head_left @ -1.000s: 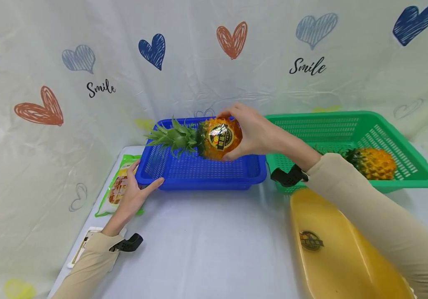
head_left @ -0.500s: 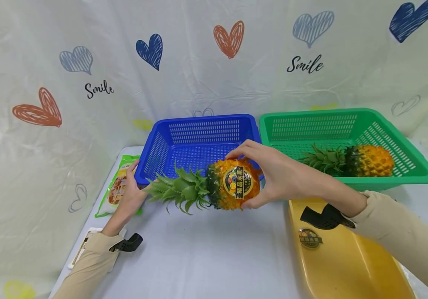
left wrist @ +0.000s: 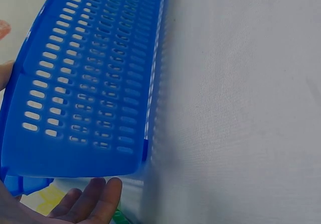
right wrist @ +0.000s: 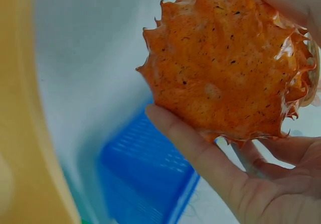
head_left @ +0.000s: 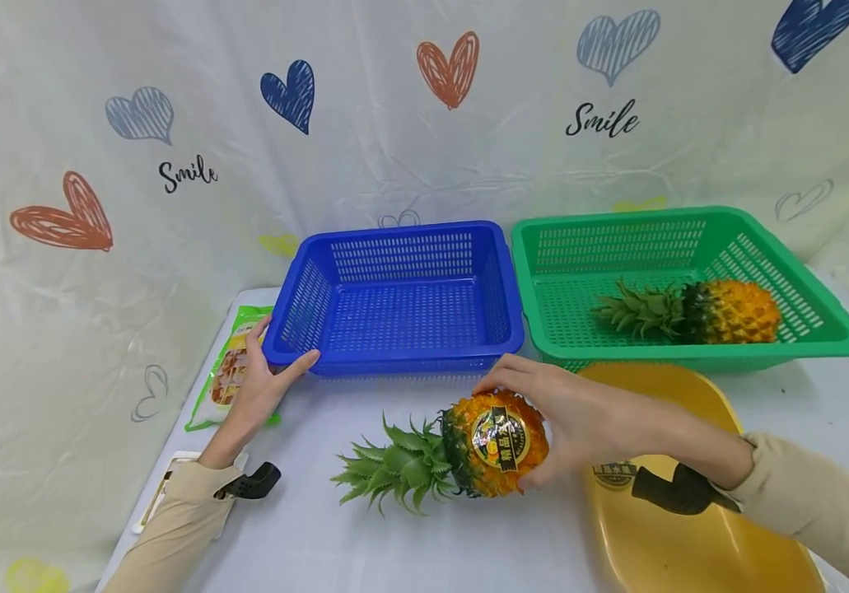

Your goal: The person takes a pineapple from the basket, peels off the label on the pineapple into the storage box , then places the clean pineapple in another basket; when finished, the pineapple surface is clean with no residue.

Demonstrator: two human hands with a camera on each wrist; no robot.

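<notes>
My right hand (head_left: 580, 412) grips a pineapple (head_left: 494, 445) round its base, fingers on top and thumb below. Its green crown (head_left: 402, 465) points left, and a round label faces up. In the right wrist view the pineapple's orange spiky base (right wrist: 210, 63) fills much of the picture. At the near left corner of the blue basket (head_left: 402, 361), my left hand (head_left: 259, 389) holds on, thumb at the front rim and fingers round the left side. The left wrist view shows the fingers (left wrist: 95, 204) against the end of the basket.
Right of the blue basket stands a green basket (head_left: 691, 354) with a second pineapple (head_left: 739, 311) lying in it. In front is a yellow basin (head_left: 683, 548), partly under my right forearm. A green-edged food packet (head_left: 220, 387) and a white item (head_left: 168, 490) lie at left.
My right hand has carried the pineapple from above the blue basket toward the front and slightly right, down near the table. The left hand has stayed at the basket's corner.
</notes>
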